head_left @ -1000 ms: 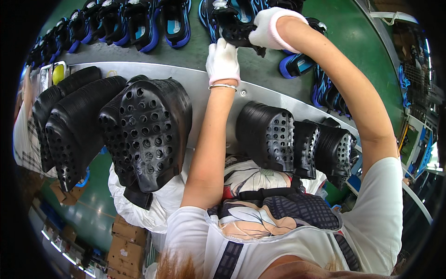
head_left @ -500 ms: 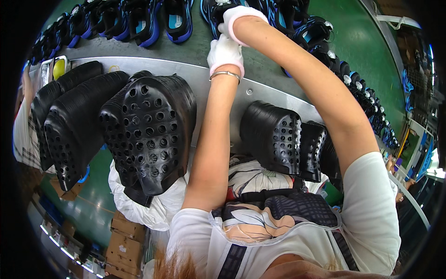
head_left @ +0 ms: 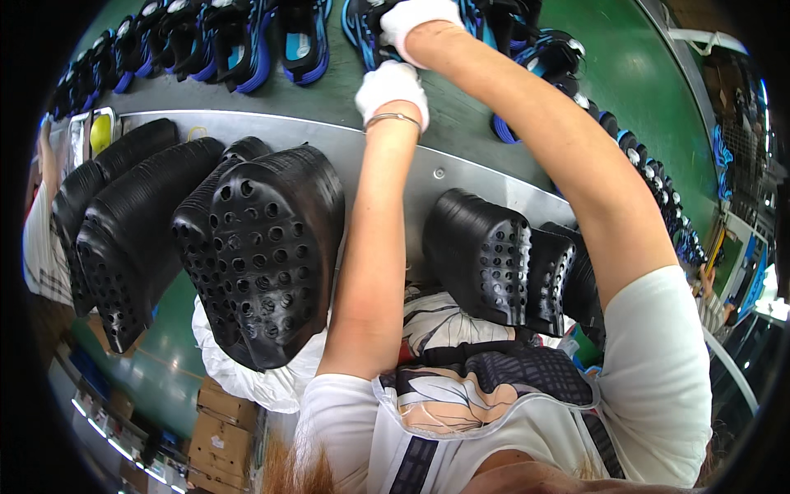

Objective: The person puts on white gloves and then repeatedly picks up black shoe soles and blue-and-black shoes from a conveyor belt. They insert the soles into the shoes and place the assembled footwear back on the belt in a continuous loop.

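My right hand [head_left: 415, 16], in a white glove, reaches far forward over the green belt [head_left: 461, 115] and closes on a black and blue sandal [head_left: 364, 25] at the top edge of the view. Just below it, my left hand [head_left: 392, 87], also gloved with a thin bracelet at the wrist, rests on the belt close to the grey metal ledge [head_left: 469, 177]. Its fingers curl away from me, so what they hold, if anything, is hidden. More blue and black sandals [head_left: 300, 41] lie in a row along the belt.
Stacks of black perforated shoe pieces hang over the ledge: a big one [head_left: 271, 247] left of my left arm, others further left [head_left: 123, 239], another [head_left: 490, 255] between my arms. A white bag [head_left: 247, 375] and cardboard boxes [head_left: 218, 432] sit below. Another person's sleeve [head_left: 41, 247] shows at far left.
My right hand has swung left along the belt and further away, ending just above my left hand. The left hand has stayed near the ledge, its fingers now curled.
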The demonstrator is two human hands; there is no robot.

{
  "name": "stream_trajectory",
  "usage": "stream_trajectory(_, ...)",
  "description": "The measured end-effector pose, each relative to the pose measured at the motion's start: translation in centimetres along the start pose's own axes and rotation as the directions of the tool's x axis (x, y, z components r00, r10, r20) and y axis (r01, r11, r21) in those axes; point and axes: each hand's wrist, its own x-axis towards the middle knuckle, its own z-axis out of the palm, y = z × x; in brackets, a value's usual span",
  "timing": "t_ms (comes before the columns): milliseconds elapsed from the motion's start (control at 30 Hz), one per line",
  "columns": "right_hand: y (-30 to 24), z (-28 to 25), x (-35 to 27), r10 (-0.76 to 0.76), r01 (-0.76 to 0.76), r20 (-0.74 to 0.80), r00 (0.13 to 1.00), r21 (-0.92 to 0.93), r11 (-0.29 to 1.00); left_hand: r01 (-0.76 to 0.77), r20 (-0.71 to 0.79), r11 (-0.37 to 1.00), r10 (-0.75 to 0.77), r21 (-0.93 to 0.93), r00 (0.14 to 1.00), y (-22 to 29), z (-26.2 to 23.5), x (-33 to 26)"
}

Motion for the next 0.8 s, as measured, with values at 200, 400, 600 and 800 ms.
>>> stream_trajectory(200,3.2,-1.6,-2.4,-0.276,0.280,-0.272,0.922,-0.027,0.960,-0.058,0.012,0.996,0.059,-0.067,0.998,-0.5,-6.4,1.2)
stream_trajectory(400,9.4,-1.5,-9.7,0.191,-0.194,0.037,0.981,0.283,0.939,0.063,0.046,0.898,-0.048,-0.436,0.998,-1.5,-10.4,1.6)
stream_trajectory(600,11.2,1.0,-14.8,0.281,-0.372,0.272,0.920,0.387,0.844,0.002,-0.173,1.000,-0.002,0.002,0.985,-0.3,-7.8,2.9)
stream_trajectory(800,10.6,3.7,-16.8,0.280,-0.381,0.289,0.915,0.399,0.834,0.129,-0.648,0.978,0.008,0.164,0.762,2.0,-4.3,1.4)
